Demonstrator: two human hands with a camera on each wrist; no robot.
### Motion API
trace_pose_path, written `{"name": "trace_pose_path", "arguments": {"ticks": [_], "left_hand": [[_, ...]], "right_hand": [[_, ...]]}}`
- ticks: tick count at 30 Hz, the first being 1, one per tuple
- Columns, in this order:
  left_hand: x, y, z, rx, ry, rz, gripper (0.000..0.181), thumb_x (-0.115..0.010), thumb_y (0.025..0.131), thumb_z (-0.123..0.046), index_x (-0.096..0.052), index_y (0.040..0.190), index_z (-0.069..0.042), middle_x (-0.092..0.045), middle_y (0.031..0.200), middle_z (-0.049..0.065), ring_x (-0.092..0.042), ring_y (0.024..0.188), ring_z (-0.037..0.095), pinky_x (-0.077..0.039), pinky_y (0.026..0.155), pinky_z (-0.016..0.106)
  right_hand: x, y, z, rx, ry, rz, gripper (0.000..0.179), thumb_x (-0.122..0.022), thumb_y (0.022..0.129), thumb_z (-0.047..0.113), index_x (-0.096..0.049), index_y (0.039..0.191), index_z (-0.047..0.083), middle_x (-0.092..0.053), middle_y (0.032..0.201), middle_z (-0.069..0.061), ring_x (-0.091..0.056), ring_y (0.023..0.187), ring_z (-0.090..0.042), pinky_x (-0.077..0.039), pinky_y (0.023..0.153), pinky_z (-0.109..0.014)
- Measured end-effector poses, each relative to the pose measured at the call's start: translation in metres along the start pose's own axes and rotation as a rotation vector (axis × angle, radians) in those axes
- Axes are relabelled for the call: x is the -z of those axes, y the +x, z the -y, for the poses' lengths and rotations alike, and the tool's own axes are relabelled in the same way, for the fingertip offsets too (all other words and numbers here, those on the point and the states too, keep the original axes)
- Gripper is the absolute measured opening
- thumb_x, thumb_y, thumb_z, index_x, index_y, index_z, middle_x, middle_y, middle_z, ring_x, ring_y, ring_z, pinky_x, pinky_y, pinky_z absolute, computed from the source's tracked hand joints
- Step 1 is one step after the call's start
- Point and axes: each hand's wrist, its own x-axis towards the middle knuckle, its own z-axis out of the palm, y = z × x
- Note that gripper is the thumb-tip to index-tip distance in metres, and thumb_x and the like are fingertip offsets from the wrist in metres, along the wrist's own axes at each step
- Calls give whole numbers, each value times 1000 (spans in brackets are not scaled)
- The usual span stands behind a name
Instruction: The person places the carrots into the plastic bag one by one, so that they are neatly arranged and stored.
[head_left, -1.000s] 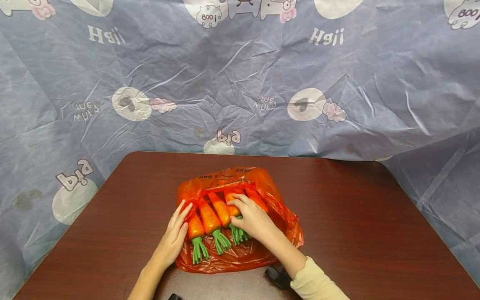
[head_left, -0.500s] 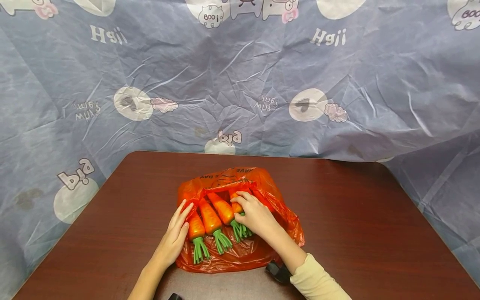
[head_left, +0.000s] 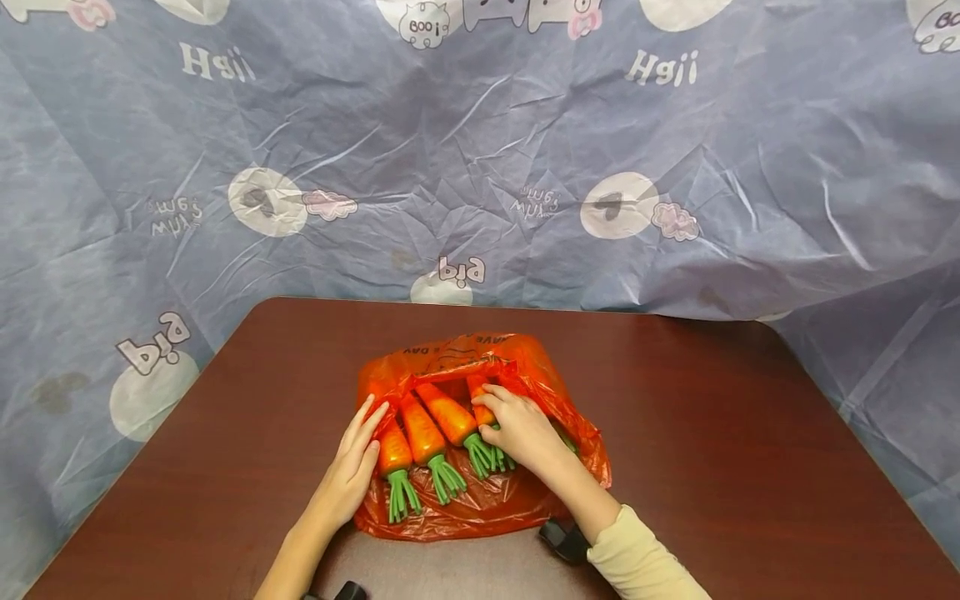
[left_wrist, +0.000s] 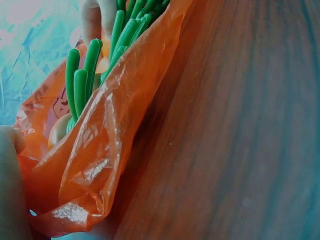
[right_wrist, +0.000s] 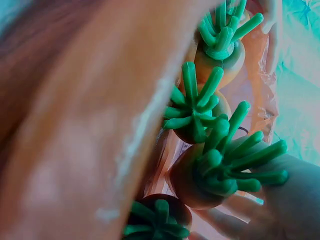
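Note:
An orange-red plastic bag (head_left: 420, 527) lies on its side, its mouth facing me, with several toy carrots inside. Three of them, a left carrot (head_left: 393, 450), a second carrot (head_left: 422, 429) and a third carrot (head_left: 447, 414), lie side by side, green tops toward me. My right hand (head_left: 528, 433) reaches into the mouth and grips another carrot (head_left: 480, 392); its green top (right_wrist: 230, 160) stands by the fingers in the right wrist view. My left hand (head_left: 348, 471) rests along the bag's left edge, fingers straight. Bag film (left_wrist: 95, 150) covers part of the left wrist view.
The bag lies on a dark brown wooden table (head_left: 712, 433). Behind it hangs a wrinkled blue-grey printed cloth (head_left: 465, 150). Black wrist gear (head_left: 564, 540) sits under the right forearm, and another black piece (head_left: 351, 591) by the left.
My right hand has shifted a little to the right, bringing the carrot away from the third one. A green top now shows beyond my right wrist. My left hand has stayed at the bag's edge.

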Motion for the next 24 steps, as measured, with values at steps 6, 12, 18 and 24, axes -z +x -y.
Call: {"name": "trace_pose_path", "arguments": {"ticks": [6, 12, 18, 24], "left_hand": [[1, 0, 0, 11, -3, 5, 49, -39, 96, -10, -31, 142, -22, -19, 150, 14, -21, 135, 35, -23, 100, 64], [0, 1, 1, 8, -8, 11, 48, -39, 96, -9, -31, 142, -21, -19, 150, 15, -20, 135, 35, -23, 100, 64], [0, 1, 1, -2, -7, 1, 49, -39, 96, -8, -32, 142, -20, -20, 150, 15, -21, 134, 35, -23, 100, 64], [-1, 0, 0, 12, 0, 12, 48, -38, 96, -10, -30, 143, -22, -19, 150, 14, -21, 135, 35, -23, 100, 64]], "right_hand": [[3, -1, -4, 0, -2, 75, 38, -63, 84, 23, -58, 121, 15, -48, 136, -7, -49, 120, -28, -39, 97, -51], [7, -4, -5, 1, 25, 167, 41, -60, 87, 21, -54, 127, 14, -40, 143, -6, -41, 128, -26, -29, 105, -53], [1, -12, -6, -7, 55, 198, 51, -54, 90, 29, -41, 138, 16, -28, 149, -8, -32, 134, -27, -18, 109, -54], [-4, -21, -8, -18, 89, 171, 53, -48, 92, 35, -35, 141, 18, -23, 151, -7, -27, 137, -26, -13, 111, -53]]}}
